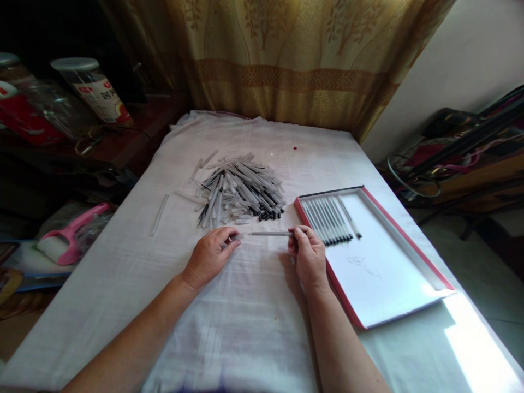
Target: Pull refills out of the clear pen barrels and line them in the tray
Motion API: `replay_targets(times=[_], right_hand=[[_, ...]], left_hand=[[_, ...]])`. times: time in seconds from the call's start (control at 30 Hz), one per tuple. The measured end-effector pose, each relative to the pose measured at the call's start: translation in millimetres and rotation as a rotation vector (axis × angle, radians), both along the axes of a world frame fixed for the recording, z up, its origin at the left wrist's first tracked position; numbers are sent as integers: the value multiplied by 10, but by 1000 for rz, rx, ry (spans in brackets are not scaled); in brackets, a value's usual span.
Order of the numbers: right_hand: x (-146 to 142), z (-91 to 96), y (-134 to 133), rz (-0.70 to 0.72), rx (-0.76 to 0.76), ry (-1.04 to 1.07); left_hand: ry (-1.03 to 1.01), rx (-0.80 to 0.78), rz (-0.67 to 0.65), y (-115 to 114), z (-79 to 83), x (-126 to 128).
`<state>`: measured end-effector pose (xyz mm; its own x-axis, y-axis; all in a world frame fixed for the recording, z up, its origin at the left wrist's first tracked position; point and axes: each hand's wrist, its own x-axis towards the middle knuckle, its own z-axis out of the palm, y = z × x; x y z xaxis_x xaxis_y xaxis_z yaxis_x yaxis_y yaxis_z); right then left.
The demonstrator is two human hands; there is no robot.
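My left hand (210,255) and my right hand (308,254) hold one thin pen refill (266,233) level between them, each pinching one end just above the white cloth (245,316). The left fingers close on the clear capped end, the right fingers on the other end. Just beyond the hands lies a heap of pen refills (239,189) with clear sleeves and black tips. To the right is a shallow white tray with a red rim (333,284), and a row of several refills (329,219) lies side by side in its far left corner.
A loose clear sleeve (159,214) lies left of the heap. A shelf at left holds plastic jars (96,90); a pink roller (67,240) sits below it. A patterned curtain (282,60) hangs behind the table. Cluttered items (462,158) stand at right.
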<state>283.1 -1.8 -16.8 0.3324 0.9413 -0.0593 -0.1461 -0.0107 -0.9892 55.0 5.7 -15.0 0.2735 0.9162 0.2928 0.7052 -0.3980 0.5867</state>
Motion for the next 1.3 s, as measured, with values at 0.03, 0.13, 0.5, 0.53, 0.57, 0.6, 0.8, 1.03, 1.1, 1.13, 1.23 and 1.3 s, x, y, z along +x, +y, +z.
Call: replay_targets(times=[0.03, 0.13, 0.5, 0.53, 0.57, 0.6, 0.8, 1.03, 1.1, 1.13, 1.23, 1.3], right_hand=[[1, -4, -2, 4, -3, 2], [4, -13, -7, 17, -10, 7], [75, 70, -22, 314, -176, -43], [101, 79, -21, 385, -218, -76], [125, 83, -21, 443, -244, -119], [143, 83, -19, 483, -254, -164], [136, 37, -7, 546, -167, -331], [68, 44, -12, 545, -96, -411], [59, 50, -7, 542, -83, -413], [54, 50, -4, 543, -81, -411], [26, 49, -1, 535, -76, -399], [-12, 68, -9, 517, -82, -403]], left_hand=[[-4, -9, -2, -4, -5, 0], [-23, -29, -9, -9, -7, 8], [-251, -142, 6, -7, -60, 30], [-269, -164, 8, -4, -67, 23], [-279, -181, 3, -2, -72, 16], [-282, -195, -6, -1, -74, 9], [-252, -206, -60, -20, -70, -23], [-271, -183, -27, -1, -100, -48], [-285, -178, -21, 9, -107, -55], [-293, -180, -24, 14, -110, -57], [-318, -194, -20, 31, -123, -57], [-330, -198, -2, 43, -129, -46]])
